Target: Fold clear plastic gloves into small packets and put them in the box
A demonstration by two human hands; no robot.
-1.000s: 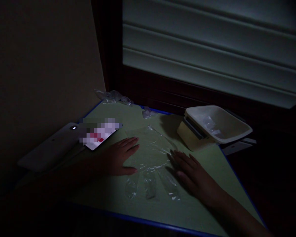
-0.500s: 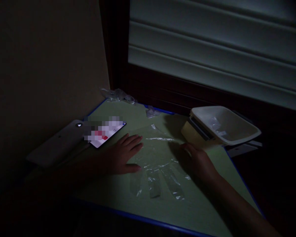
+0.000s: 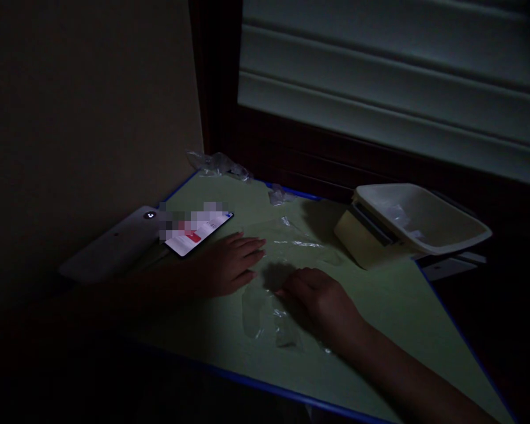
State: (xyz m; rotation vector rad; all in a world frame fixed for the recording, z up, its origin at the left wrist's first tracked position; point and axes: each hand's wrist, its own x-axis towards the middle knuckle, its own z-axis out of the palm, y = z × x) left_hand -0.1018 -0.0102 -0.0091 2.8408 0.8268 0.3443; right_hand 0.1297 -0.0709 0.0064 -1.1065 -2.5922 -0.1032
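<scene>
A clear disposable plastic glove [image 3: 287, 330] lies flat on the pale green table [image 3: 357, 377], its finger parts pointing toward me. At its left side, my left hand [image 3: 232, 265] rests palm down with fingers stretched and slightly apart. My right hand [image 3: 322, 300] is over the glove's middle and right side, fingers curled and tips brought together on the film near the base of the finger parts. It hides part of the glove, and the exact pinch is hard to see in the dim light.
A lit phone [image 3: 189, 235] and a pale device with a round camera [image 3: 110, 244] lie on the left. Crumpled clear plastic [image 3: 221, 165] and a smaller scrap [image 3: 280, 195] are at the back edge. A cream plastic bin [image 3: 364, 235] holding plastic bits leans at the right.
My right hand has moved left and toward me, from the glove's right edge onto its middle, with fingers curling. My left hand stays flat beside it. The view has shifted slightly.
</scene>
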